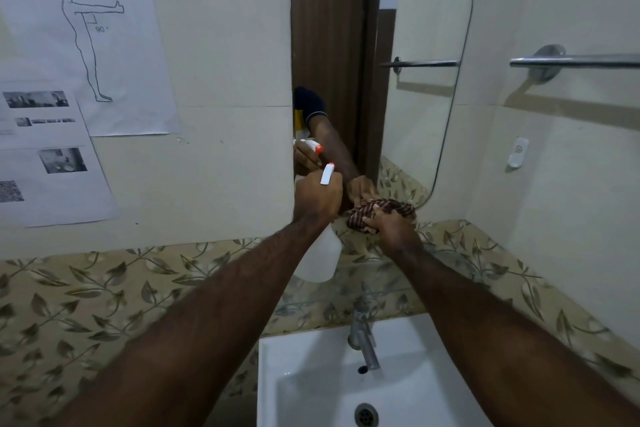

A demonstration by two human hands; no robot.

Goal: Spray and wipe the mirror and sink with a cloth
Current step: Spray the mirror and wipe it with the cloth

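Note:
A tall mirror (pixel 415 45) with rounded corners hangs on the wall above a white sink (pixel 304 388). My right hand (pixel 389 224) presses a bunched brown striped cloth (pixel 363 213) against the mirror's bottom edge. My left hand (pixel 317 199) grips a translucent white spray bottle (pixel 320 260) with a white and orange nozzle, held upright just left of the cloth, at the mirror's lower left corner. Both hands and the bottle are reflected in the glass.
A chrome tap (pixel 363 336) stands at the back of the sink, with the drain (pixel 366 415) below it. A chrome towel rail (pixel 575 62) juts from the right wall. Paper sheets (pixel 86 45) are stuck to the left wall. Leaf-patterned tiles (pixel 104 288) band the wall.

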